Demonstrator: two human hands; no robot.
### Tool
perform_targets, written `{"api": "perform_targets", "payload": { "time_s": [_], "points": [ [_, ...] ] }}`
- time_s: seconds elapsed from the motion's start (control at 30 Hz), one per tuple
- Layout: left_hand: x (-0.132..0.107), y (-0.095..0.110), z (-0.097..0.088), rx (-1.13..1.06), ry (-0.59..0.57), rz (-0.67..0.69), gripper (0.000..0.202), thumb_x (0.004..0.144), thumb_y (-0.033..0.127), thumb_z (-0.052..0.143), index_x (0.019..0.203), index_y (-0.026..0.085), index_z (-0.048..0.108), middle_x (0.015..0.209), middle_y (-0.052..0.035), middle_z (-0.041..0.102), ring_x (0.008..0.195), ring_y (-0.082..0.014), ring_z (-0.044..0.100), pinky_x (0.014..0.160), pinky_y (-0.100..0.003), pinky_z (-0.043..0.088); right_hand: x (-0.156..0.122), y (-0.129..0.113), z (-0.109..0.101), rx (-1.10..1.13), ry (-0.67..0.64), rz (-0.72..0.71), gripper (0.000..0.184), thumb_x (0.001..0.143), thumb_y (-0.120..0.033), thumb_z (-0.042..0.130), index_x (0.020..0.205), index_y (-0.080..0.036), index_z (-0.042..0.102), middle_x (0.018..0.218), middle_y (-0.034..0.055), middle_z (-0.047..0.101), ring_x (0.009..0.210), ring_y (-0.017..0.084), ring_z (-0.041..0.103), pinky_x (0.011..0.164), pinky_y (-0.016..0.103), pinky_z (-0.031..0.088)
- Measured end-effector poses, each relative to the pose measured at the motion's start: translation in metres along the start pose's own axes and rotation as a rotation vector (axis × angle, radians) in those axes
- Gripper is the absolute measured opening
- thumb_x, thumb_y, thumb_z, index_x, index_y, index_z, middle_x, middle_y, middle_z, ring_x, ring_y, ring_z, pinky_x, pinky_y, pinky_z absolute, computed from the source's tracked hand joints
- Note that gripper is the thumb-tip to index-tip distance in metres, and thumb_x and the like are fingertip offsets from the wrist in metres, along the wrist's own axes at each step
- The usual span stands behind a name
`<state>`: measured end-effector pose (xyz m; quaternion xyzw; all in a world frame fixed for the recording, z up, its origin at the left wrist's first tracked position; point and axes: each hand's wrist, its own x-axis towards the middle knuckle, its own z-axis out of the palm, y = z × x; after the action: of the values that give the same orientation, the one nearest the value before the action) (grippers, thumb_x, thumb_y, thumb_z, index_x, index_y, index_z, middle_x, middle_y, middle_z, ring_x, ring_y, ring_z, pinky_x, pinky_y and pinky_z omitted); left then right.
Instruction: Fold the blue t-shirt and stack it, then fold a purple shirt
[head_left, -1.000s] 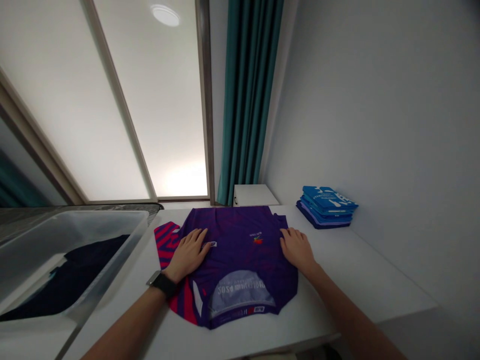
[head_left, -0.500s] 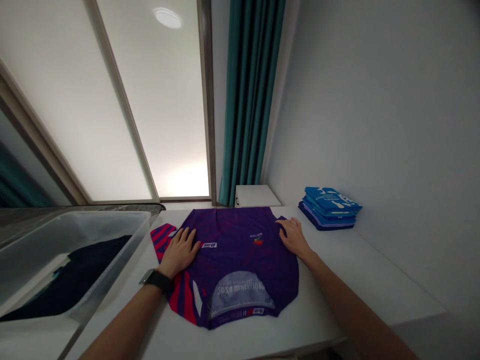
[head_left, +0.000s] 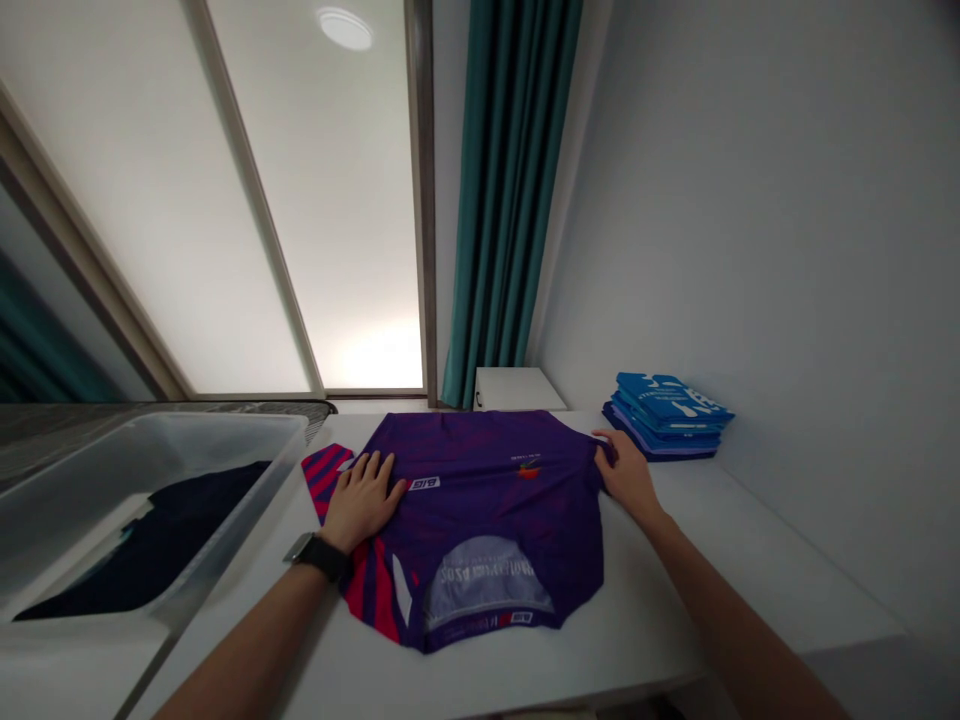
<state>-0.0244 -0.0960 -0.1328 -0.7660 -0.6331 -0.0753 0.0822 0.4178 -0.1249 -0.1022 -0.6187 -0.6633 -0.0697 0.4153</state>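
Observation:
A purple shirt [head_left: 480, 500] with pink-striped sleeve areas on its left lies on the white table [head_left: 570, 670], its neckline towards me. My left hand [head_left: 362, 503] rests with fingers spread on the shirt's left side, near a white printed logo. The right edge of the shirt is pinched in my right hand [head_left: 625, 472], which pulls the purple fabric out to the right; the fingertips are partly hidden by cloth. A watch with a black band [head_left: 317, 553] is on my left wrist.
To the left stands a translucent plastic bin [head_left: 281, 450] with dark clothing [head_left: 172, 540] in it. A stack of folded blue clothes [head_left: 667, 415] sits at the back right by the wall. A small white cabinet [head_left: 517, 388] and a teal curtain [head_left: 506, 200] are behind.
My right hand has moved to the right, closing on the shirt's right edge and drawing the fabric outward. My left hand stays on the left side of the shirt.

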Motion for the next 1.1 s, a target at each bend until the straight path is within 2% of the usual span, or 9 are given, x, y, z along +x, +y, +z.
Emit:
{"api": "perform_targets", "payload": {
  "time_s": [0.1, 0.33, 0.47, 0.6, 0.73, 0.83, 0.97, 1.03, 1.1],
  "points": [
    [-0.003, 0.003, -0.003, -0.003, -0.007, 0.003, 0.062, 0.094, 0.052, 0.035, 0.144, 0.015, 0.043, 0.146, -0.0157, 0.046, 0.137, -0.0351, 0.036, 0.106, -0.050, 0.031, -0.001, 0.004, 0.003, -0.038, -0.040, 0.157, 0.044, 0.086, -0.028, 0.042, 0.127, -0.015, 0.052, 0.092, 0.0073, 0.063, 0.068, 0.018, 0.057, 0.067, 0.032, 0.046],
    [0.004, -0.007, -0.014, 0.031, -0.049, -0.035, 0.056, 0.095, 0.049, 0.035, 0.139, 0.018, 0.048, 0.143, -0.0136, 0.050, 0.134, -0.0336, 0.040, 0.103, -0.049, 0.032, -0.011, 0.000, 0.010, -0.538, -0.577, 0.286, 0.039, 0.090, -0.031, 0.043, 0.125, -0.019, 0.056, 0.114, 0.0131, 0.063, 0.094, 0.027, 0.063, 0.077, 0.036, 0.044],
    [0.013, -0.026, -0.019, -0.007, 0.007, -0.074, 0.048, 0.097, 0.039, 0.029, 0.134, 0.019, 0.051, 0.134, -0.0117, 0.058, 0.123, -0.0292, 0.050, 0.100, -0.047, 0.035, -0.004, -0.017, 0.016, -0.654, -0.513, 0.146, 0.038, 0.094, -0.026, 0.036, 0.124, -0.016, 0.057, 0.116, 0.0159, 0.064, 0.109, 0.029, 0.057, 0.089, 0.040, 0.039],
    [0.017, -0.044, -0.020, 0.011, 0.041, -0.164, 0.047, 0.094, 0.033, 0.032, 0.132, 0.017, 0.053, 0.129, -0.0145, 0.060, 0.120, -0.0308, 0.051, 0.096, -0.046, 0.038, 0.007, -0.033, 0.035, -0.528, -0.495, 0.118, 0.040, 0.097, -0.029, 0.032, 0.129, -0.017, 0.054, 0.122, 0.0150, 0.062, 0.109, 0.027, 0.059, 0.092, 0.038, 0.039],
    [0.016, -0.047, -0.023, 0.030, 0.044, -0.183, 0.044, 0.091, 0.038, 0.036, 0.121, 0.016, 0.062, 0.115, -0.0151, 0.067, 0.114, -0.0323, 0.054, 0.093, -0.046, 0.039, 0.020, -0.032, 0.044, -0.237, -0.581, 0.356, 0.043, 0.095, -0.032, 0.038, 0.133, -0.015, 0.051, 0.127, 0.0162, 0.061, 0.109, 0.027, 0.061, 0.091, 0.037, 0.043],
    [0.017, -0.046, -0.028, -0.049, 0.009, -0.158, 0.037, 0.088, 0.040, 0.041, 0.097, 0.017, 0.069, 0.095, -0.0133, 0.072, 0.105, -0.0322, 0.058, 0.096, -0.048, 0.035, 0.029, -0.019, 0.035, -0.037, -0.634, 0.440, 0.039, 0.093, -0.033, 0.044, 0.120, -0.012, 0.062, 0.120, 0.0140, 0.067, 0.108, 0.024, 0.063, 0.088, 0.030, 0.047],
    [0.026, -0.048, -0.035, -0.503, -0.007, -0.225, 0.030, 0.079, 0.041, 0.051, 0.062, 0.019, 0.060, 0.071, -0.0107, 0.069, 0.092, -0.0316, 0.062, 0.092, -0.046, 0.039, 0.040, -0.002, 0.017, 0.102, -0.800, 0.539, 0.036, 0.091, -0.036, 0.047, 0.078, -0.012, 0.071, 0.076, 0.0106, 0.074, 0.074, 0.022, 0.069, 0.063, 0.027, 0.051],
    [0.037, -0.045, -0.039, -0.769, 0.031, -0.257, 0.031, 0.078, 0.044, 0.051, 0.062, 0.020, 0.058, 0.068, -0.0073, 0.067, 0.082, -0.0267, 0.064, 0.083, -0.038, 0.046, 0.047, -0.003, 0.013, 0.194, -0.850, 0.597, 0.034, 0.090, -0.035, 0.049, 0.075, -0.013, 0.069, 0.069, 0.0087, 0.072, 0.065, 0.020, 0.067, 0.057, 0.026, 0.050],
    [0.051, -0.040, -0.043, -0.999, 0.116, -0.295, 0.034, 0.081, 0.049, 0.048, 0.069, 0.020, 0.059, 0.068, -0.0039, 0.065, 0.071, -0.0213, 0.063, 0.070, -0.031, 0.049, 0.058, -0.012, 0.011, 0.216, -0.730, 0.573, 0.026, 0.088, -0.032, 0.050, 0.090, -0.013, 0.068, 0.069, 0.0064, 0.071, 0.063, 0.019, 0.066, 0.057, 0.026, 0.049]
  ]
}}
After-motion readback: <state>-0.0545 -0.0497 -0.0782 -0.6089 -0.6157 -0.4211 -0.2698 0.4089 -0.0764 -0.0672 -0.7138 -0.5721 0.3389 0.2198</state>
